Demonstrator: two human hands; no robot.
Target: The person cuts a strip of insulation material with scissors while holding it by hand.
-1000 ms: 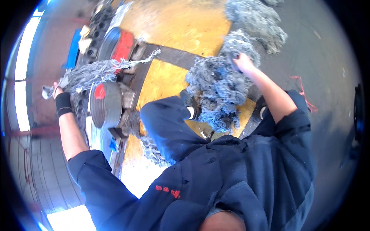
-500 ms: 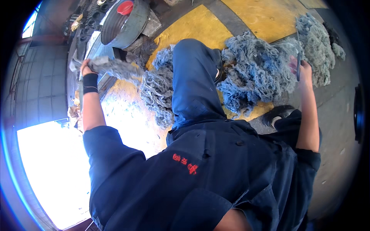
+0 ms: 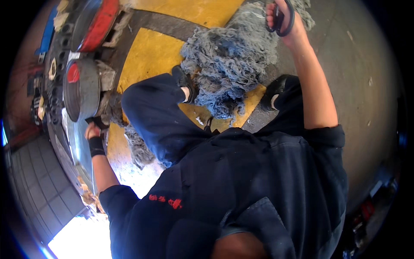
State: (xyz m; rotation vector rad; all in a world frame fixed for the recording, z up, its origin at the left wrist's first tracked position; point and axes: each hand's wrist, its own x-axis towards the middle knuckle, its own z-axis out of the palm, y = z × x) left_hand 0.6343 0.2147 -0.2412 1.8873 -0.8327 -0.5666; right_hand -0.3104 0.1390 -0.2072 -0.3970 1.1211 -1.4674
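Observation:
At the upper right my right hand is closed through the dark loop handles of a pair of scissors; the blades are hard to make out. Just beside it lies a big tangled heap of grey-blue fibre, which spreads down between my feet. My left hand reaches out at the left, its fingers curled at a dark flat piece whose kind I cannot make out. A smaller clump of grey fibre lies between my left forearm and my bent knee.
Next to my left hand stands a round metal drum with a red patch. Behind it is a larger drum with a red band. Several dark ring-shaped parts line the far left. Yellow painted floor runs under the heap.
My view has turned to the right. The long grey fibre strand has left my left hand, which is now lower beside the drum. My right hand with the scissors has moved farther forward.

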